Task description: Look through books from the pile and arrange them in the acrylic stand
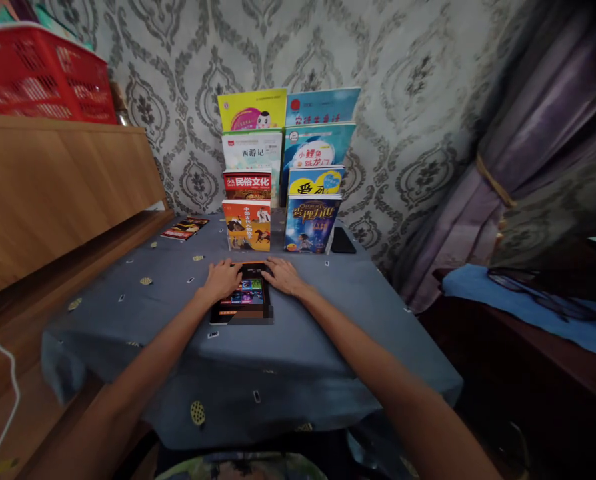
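A dark-covered book (251, 293) with rows of small coloured pictures lies flat on the table, in front of two stacks of books. My left hand (223, 278) rests at its upper left edge, fingers stretched out and touching the cover. At the upper right corner is my right hand (283, 275), its fingers also extended and lying against the book's edge. Neither hand is wrapped round the book. Just beyond them stand an orange book (249, 225) on the left and a blue-purple book (311, 224) on the right, each at the front of its tiered row.
A blue patterned cloth (328, 333) covers the table. Another dark book (185, 228) lies at the back left, and a black phone (343, 241) beside the right row. A red basket (43, 70) sits on the wooden cabinet (63, 193). Glasses (543, 293) rest on blue fabric at right.
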`<state>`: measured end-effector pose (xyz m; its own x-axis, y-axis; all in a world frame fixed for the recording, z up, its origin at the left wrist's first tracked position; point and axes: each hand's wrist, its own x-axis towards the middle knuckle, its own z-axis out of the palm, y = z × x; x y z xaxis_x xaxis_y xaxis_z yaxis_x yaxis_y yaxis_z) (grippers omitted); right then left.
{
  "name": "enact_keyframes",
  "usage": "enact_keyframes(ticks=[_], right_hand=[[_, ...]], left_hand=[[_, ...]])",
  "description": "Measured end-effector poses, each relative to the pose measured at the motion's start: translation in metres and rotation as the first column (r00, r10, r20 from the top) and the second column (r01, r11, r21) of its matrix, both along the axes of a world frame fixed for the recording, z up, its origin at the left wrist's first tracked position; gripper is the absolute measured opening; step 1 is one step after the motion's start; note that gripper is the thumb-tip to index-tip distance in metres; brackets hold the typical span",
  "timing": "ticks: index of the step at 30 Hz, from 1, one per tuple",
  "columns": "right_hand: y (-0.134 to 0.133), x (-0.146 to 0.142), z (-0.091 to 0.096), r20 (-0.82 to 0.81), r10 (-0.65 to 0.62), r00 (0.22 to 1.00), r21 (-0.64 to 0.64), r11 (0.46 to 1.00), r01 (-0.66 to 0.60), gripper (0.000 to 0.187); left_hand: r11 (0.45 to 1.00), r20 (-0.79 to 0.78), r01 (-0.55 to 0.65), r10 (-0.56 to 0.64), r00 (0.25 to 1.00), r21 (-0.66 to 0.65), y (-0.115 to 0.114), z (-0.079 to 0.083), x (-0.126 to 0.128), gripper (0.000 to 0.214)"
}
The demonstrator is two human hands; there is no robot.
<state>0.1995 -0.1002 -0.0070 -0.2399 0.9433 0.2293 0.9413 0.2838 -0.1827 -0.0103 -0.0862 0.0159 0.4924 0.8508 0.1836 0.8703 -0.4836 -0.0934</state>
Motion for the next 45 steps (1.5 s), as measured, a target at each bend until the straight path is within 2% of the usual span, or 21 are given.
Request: enact_keyframes(ticks=[8, 16, 27, 31, 40, 45], right_hand=[[-0.002, 0.001, 0.003, 0.000, 0.015, 1.000, -0.021, 1.000, -0.015, 0.047], [0.000, 0.003, 0.004, -0.043, 0.013, 0.999, -0.059, 0.998, -0.015, 0.050], [0.004, 0.005, -0.001, -0.094, 0.021, 0.995, -0.049, 0.998, -0.025, 0.049], [0.003, 0.005, 0.000, -0.093, 0.032, 0.995, -0.038, 0.999, -0.036, 0.047], [0.007, 0.009, -0.007, -0.113, 0.060, 0.992, -0.023, 0.998, -0.063, 0.049], [0.009, 0.012, -0.010, -0.133, 0.074, 0.988, -0.029, 0.997, -0.078, 0.049]], left_hand=[[0.989, 0.046, 0.144, -0.142, 0.989, -0.045, 0.015, -0.007, 0.022, 0.049], [0.981, 0.104, 0.186, -0.180, 0.978, -0.048, 0.025, -0.015, 0.042, 0.041], [0.979, 0.210, 0.193, -0.176, 0.962, -0.062, 0.032, -0.021, 0.039, 0.040], [0.978, 0.216, 0.206, -0.196, 0.957, -0.025, 0.031, -0.024, 0.038, 0.040], [0.929, 0.285, 0.363, -0.367, 0.886, 0.067, 0.032, -0.026, 0.036, 0.031], [0.886, 0.274, 0.462, -0.456, 0.847, 0.045, 0.007, -0.019, 0.024, 0.029]])
